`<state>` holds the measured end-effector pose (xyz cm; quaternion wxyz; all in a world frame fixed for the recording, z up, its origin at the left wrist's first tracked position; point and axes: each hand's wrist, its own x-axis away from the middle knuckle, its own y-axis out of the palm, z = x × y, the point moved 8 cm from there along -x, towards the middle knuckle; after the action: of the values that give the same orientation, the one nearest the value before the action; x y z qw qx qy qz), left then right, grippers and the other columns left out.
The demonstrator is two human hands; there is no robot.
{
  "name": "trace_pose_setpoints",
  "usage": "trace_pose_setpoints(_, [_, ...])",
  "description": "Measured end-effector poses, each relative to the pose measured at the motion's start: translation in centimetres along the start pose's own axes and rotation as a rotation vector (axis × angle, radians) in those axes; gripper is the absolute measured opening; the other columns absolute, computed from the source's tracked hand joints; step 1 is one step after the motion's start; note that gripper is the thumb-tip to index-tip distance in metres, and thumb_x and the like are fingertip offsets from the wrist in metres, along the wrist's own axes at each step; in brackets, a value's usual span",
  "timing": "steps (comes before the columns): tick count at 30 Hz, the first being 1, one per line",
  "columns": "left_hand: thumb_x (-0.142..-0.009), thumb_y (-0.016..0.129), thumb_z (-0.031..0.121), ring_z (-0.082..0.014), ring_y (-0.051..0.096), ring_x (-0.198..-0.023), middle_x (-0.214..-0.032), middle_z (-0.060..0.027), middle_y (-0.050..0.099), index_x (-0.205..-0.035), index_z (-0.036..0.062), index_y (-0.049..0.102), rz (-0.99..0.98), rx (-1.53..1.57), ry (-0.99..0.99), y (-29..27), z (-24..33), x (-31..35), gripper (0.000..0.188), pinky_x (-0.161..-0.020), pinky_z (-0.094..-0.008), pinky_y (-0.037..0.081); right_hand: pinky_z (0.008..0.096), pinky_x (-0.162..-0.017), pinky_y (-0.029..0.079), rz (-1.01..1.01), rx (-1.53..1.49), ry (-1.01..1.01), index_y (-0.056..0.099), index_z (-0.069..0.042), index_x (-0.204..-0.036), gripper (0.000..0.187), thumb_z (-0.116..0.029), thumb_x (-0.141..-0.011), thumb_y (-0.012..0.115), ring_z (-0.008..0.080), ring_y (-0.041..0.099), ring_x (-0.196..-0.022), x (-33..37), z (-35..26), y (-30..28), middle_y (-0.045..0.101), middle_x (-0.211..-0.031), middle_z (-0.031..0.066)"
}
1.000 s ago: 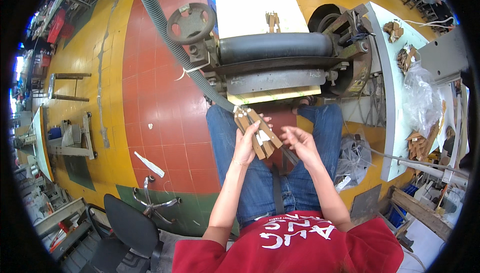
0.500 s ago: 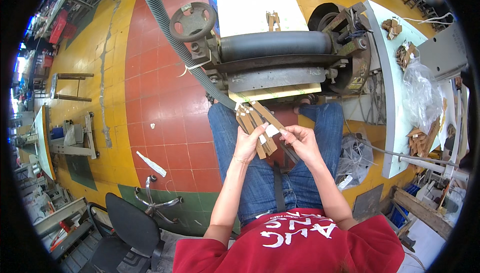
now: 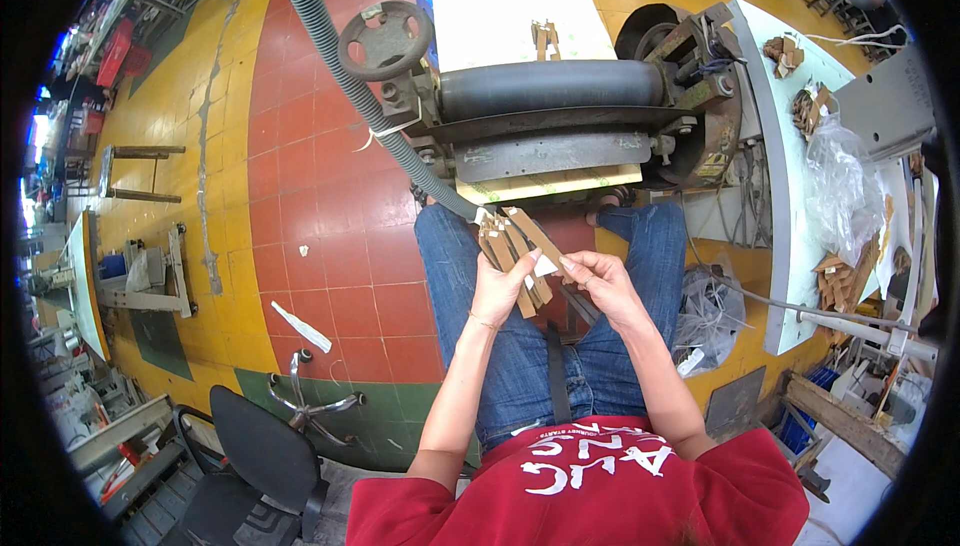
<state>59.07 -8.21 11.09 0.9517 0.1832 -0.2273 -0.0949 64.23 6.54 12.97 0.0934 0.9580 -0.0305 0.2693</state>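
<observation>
A bundle of brown strips (image 3: 501, 244), some with small white tags at their ends, fans out above my lap. My left hand (image 3: 497, 288) is closed round this bundle, its thumb pressed along the top. A single brown strip (image 3: 533, 232) slants away from the others, and my right hand (image 3: 604, 284) pinches its near end between thumb and fingers. Between the two hands a small white piece (image 3: 545, 266) shows beside the strips. The far ends of the strips lie just short of the machine's front board. What the strips are made of, I cannot tell.
Ahead stands a machine with a dark roller (image 3: 552, 92), a handwheel (image 3: 386, 42) and a grey hose (image 3: 330, 56). More strips (image 3: 545, 41) lie on its white board. At right, a pale table (image 3: 790, 276) carries strip bundles and a plastic bag (image 3: 843, 186). A black chair (image 3: 262, 451) stands at lower left.
Both hands stay almost in place. The single strip in my right hand has shifted slightly towards me and the fan of strips has changed a little.
</observation>
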Motion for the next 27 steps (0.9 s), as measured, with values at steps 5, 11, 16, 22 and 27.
trace_pose_setpoints(5, [-0.082,0.069,0.005,-0.0128,0.062,-0.084,-0.093,-0.0046,0.063,-0.105,0.0020,0.056,-0.001,0.037,-0.022,0.3,0.0,0.0,0.026,-0.074,-0.0278,0.052,0.0220,-0.074,0.047,0.033,0.043,-0.071,0.069,0.001,-0.098,0.017,-0.013,-0.088,0.064,0.0063,0.059,-0.081,0.0,-0.5,-0.3,0.068,-0.089,0.0023])
trace_pose_setpoints(11, [-0.082,0.070,0.007,-0.0131,0.062,-0.083,-0.093,-0.0048,0.063,-0.104,0.0021,0.057,0.003,-0.055,0.009,0.3,0.3,-0.2,0.026,-0.074,-0.0280,0.052,0.0210,-0.071,0.049,0.028,-0.116,-0.046,0.065,-0.001,-0.103,0.021,-0.010,-0.085,0.069,0.0067,0.060,-0.079,0.3,-0.4,0.0,0.066,-0.086,0.0019])
trace_pose_setpoints(16, [-0.082,0.070,0.006,-0.0112,0.062,-0.080,-0.090,-0.0039,0.064,-0.101,0.0015,0.059,0.087,-0.005,0.080,0.8,0.5,0.0,0.022,-0.071,-0.0259,0.051,0.0211,-0.075,0.048,0.098,-0.155,-0.089,0.055,-0.002,-0.113,0.037,-0.005,-0.080,0.072,0.0071,0.061,-0.083,0.1,-0.5,0.8,0.067,-0.095,0.0055])
trace_pose_setpoints(22, [-0.082,0.070,0.005,-0.0110,0.062,-0.081,-0.092,-0.0038,0.064,-0.100,0.0025,0.058,0.107,0.080,0.038,1.2,0.0,0.3,0.023,-0.072,-0.0258,0.051,0.0251,-0.078,0.049,0.260,0.280,-0.280,0.051,-0.001,-0.119,0.041,-0.003,-0.082,0.068,0.0118,0.064,-0.086,1.5,-3.0,0.2,0.068,-0.091,0.0082])
trace_pose_setpoints(27, [-0.082,0.069,0.004,-0.0170,0.062,-0.088,-0.098,-0.0063,0.061,-0.108,0.0046,0.053,0.025,0.211,-0.093,0.9,-0.9,0.3,0.031,-0.075,-0.0311,0.053,0.0314,-0.078,0.051,0.291,0.494,-0.451,0.046,-0.007,-0.129,0.050,-0.006,-0.083,0.065,0.0219,0.068,-0.083,2.9,-5.1,0.4,0.069,-0.089,0.0115])
